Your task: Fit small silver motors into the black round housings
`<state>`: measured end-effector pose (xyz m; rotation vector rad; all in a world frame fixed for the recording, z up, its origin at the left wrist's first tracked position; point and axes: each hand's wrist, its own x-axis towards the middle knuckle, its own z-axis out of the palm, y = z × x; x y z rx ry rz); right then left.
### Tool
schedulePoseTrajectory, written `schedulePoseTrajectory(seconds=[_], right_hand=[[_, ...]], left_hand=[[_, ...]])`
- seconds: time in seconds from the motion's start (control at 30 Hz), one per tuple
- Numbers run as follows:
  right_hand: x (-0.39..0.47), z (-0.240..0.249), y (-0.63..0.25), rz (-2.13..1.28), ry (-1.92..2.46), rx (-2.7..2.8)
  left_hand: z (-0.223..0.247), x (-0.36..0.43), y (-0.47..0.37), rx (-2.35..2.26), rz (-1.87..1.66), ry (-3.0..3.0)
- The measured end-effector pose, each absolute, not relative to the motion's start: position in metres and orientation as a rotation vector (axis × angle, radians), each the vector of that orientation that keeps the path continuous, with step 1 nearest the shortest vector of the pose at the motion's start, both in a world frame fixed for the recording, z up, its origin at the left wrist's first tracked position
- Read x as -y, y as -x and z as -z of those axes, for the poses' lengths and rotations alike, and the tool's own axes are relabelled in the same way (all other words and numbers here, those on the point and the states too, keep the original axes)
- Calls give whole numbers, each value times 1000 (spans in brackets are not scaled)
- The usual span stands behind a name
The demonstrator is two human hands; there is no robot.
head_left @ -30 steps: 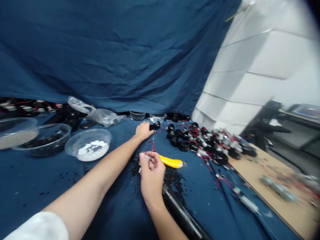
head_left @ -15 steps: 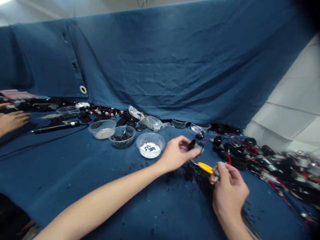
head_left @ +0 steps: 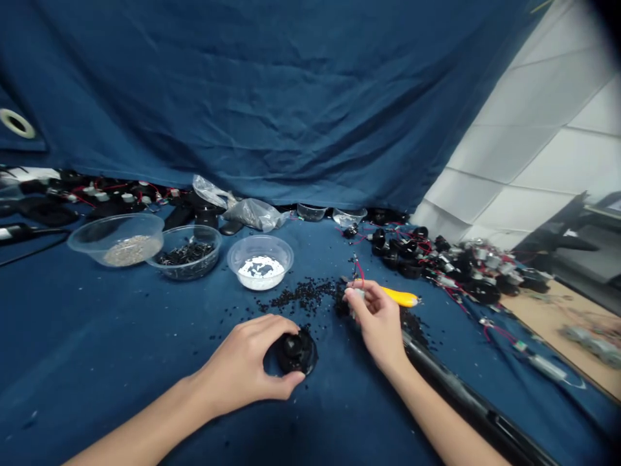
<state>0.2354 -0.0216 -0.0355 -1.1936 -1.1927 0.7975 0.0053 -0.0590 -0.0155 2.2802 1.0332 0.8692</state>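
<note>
My left hand (head_left: 247,362) has its thumb and fingers curved round the sides of a round black plastic part (head_left: 298,353) with a raised knob, low over the blue cloth. Up and to the right, my right hand (head_left: 378,317) pinches a small grey motor (head_left: 358,293) with a red wire standing up from it. Fingers hide most of the motor. Just behind that hand lies a tool with a yellow handle (head_left: 400,297), its middle hidden by the fingers. Loose black bits (head_left: 305,294) are scattered between and beyond my hands.
Clear tubs stand at left: one with white pieces (head_left: 261,272), one with black pieces (head_left: 189,252), one with greyish bits (head_left: 129,249). Wired black parts (head_left: 407,249) pile up at right. A long black object (head_left: 466,395) lies under my right forearm. Blue cloth (head_left: 291,110) hangs behind.
My left hand has come down and toward me with the black part. My right hand has moved left of the yellow handle, still holding the motor. The view has swung right.
</note>
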Motion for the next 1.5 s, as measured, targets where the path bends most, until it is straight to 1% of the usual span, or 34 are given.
schedulePoseTrajectory(seconds=[0.3, 0.6, 0.7, 0.93, 1.23, 1.5], right_hand=[[39, 28, -228, -927, 1163, 1387], [61, 23, -217, -1260, 1038, 1629], [64, 27, -214, -1312, 1043, 1642], [66, 23, -212, -1183, 1030, 1655], [64, 28, -213, -1141, 1124, 1649], [64, 32, -206, -1072, 1098, 1810]], left_hand=[[15, 59, -3, -1169, -569, -2231], [19, 55, -6, -1173, -481, -2177], [20, 54, -6, -1180, -471, -2168], [18, 55, -9, -1159, -454, -2131], [21, 53, -3, -1155, -460, -2149], [25, 55, -3, -1098, -529, -2117]])
